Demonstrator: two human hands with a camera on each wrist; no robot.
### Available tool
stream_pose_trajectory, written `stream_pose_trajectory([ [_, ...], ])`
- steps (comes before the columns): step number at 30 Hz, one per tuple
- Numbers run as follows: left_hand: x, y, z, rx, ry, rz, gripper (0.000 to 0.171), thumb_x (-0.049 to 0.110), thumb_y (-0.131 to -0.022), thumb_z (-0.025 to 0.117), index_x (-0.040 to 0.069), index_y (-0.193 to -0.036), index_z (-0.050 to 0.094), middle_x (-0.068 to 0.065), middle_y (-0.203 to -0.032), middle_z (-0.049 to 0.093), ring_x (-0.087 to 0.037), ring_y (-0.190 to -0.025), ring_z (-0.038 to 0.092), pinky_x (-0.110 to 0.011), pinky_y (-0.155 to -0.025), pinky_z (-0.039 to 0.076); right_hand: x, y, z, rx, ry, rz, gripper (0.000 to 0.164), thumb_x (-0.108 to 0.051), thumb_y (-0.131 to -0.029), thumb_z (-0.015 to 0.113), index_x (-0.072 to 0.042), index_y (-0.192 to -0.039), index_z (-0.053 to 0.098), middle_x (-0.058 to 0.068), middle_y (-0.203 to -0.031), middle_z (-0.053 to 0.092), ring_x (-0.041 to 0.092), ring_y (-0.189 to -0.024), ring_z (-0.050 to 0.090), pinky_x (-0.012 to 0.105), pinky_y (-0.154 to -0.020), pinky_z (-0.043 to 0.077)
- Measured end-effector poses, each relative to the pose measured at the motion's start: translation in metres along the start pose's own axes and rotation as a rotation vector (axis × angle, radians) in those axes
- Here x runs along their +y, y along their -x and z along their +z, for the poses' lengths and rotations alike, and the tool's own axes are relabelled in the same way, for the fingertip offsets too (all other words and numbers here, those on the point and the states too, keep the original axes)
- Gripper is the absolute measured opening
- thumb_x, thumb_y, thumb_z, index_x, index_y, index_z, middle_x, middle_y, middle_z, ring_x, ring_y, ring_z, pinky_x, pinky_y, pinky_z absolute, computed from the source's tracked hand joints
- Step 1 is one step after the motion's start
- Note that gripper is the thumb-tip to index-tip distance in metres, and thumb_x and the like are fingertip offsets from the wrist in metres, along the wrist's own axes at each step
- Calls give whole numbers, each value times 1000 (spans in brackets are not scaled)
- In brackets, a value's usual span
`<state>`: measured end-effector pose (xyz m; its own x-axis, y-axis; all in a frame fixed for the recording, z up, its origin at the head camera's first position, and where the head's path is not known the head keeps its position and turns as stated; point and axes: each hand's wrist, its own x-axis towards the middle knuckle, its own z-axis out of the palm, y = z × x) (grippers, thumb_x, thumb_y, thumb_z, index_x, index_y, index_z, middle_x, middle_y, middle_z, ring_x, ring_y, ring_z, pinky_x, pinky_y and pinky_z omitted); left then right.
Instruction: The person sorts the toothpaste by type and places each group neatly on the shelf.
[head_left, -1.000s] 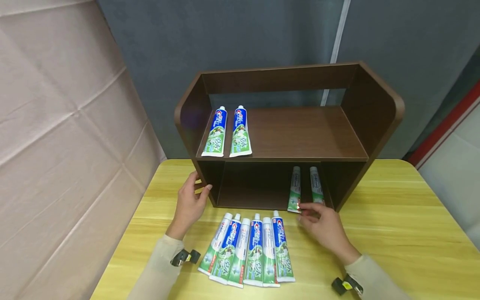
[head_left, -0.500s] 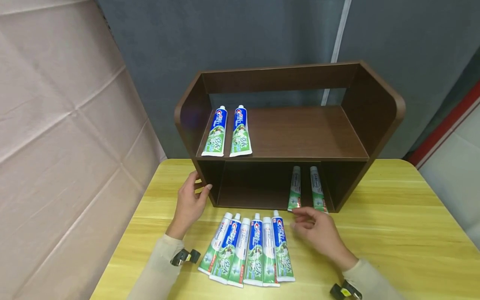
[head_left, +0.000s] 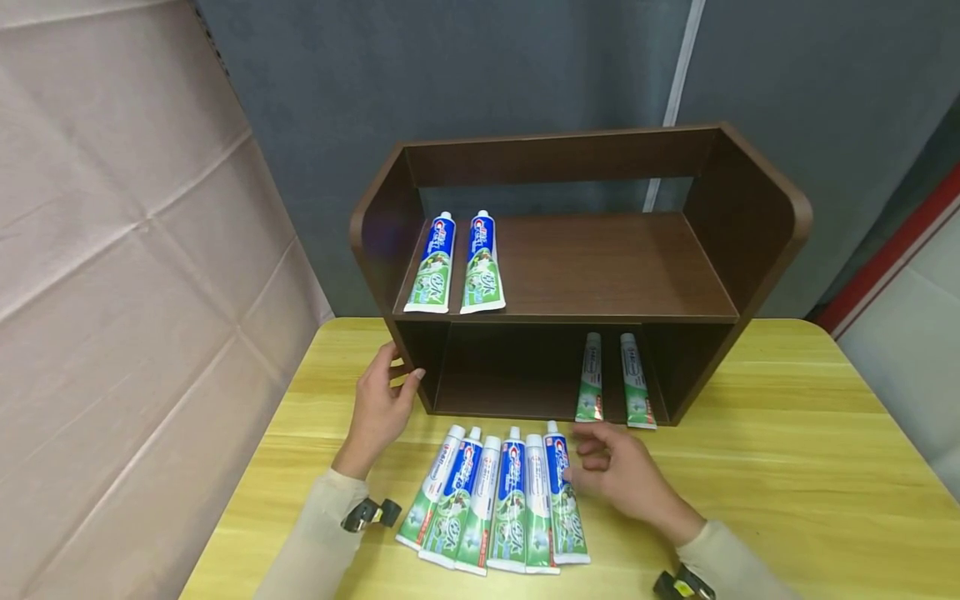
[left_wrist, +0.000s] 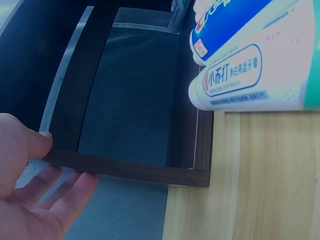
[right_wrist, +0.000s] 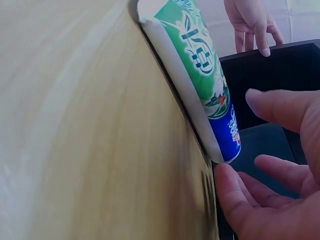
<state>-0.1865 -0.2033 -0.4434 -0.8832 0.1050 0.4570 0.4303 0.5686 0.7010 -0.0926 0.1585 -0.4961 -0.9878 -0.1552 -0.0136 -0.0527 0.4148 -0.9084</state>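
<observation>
My left hand [head_left: 382,408] holds the left side panel of a dark brown two-tier shelf [head_left: 615,267], thumb inside and fingers outside in the left wrist view. My right hand [head_left: 618,467] is beside the rightmost blue-and-green Crest toothpaste tube [head_left: 567,508] on the table. In the right wrist view, thumb and fingers are spread apart near that tube's blue end [right_wrist: 227,137], not gripping it. Several tubes lie fanned out left of it, blue-green ones alternating with white-green ones such as this toothpaste tube [head_left: 482,504].
Two Crest tubes lie on the upper tier at left, one being this toothpaste tube [head_left: 482,262]. Two white-green tubes lie at the lower tier's right, including the outer toothpaste tube [head_left: 637,382]. Beneath is a yellow wood-grain table [head_left: 810,467]; a grey partition [head_left: 525,67] stands behind.
My right hand has left the inner toothpaste tube on the lower tier and moved left and towards me, to the rightmost Crest tube. The left hand has stayed on the shelf.
</observation>
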Motion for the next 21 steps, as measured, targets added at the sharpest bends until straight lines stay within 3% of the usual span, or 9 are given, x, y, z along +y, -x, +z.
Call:
stream_pose_trajectory([
  [9, -1, 0, 0, 4, 3, 0, 47, 7, -100, 72, 9, -144, 54, -22, -131, 65, -38, -110, 76, -46, -81, 67, 4, -2, 2, -117, 26, -36, 84, -25, -77, 95, -5, -149, 56, 15, -123, 66, 21, -99, 68, 26, -84, 65],
  [14, 0, 0, 1, 5, 2, -2, 48, 8, -100, 72, 9, -144, 54, -19, -131, 66, -38, -110, 76, -47, -81, 67, 3, -5, 2, -181, 47, -74, 90, -24, -79, 94, -4, -155, 50, 19, -133, 62, 23, -102, 65, 25, -81, 64],
  [17, 0, 1, 1, 4, 2, -4, 48, 8, -100, 72, 9, -145, 54, -19, -132, 65, -38, -111, 75, -47, -81, 67, 2, -7, 1, -207, 76, -114, 92, -24, -80, 93, -4, -157, 48, 22, -147, 56, 22, -102, 64, 25, -75, 63],
  [21, 0, 1, 1, 4, -1, -3, 48, 8, -100, 72, 9, -145, 54, -21, -132, 65, -39, -111, 75, -48, -82, 67, 4, -11, 0, -251, 113, -161, 95, -26, -81, 93, -4, -160, 44, 21, -149, 54, 18, -90, 63, 24, -66, 60],
])
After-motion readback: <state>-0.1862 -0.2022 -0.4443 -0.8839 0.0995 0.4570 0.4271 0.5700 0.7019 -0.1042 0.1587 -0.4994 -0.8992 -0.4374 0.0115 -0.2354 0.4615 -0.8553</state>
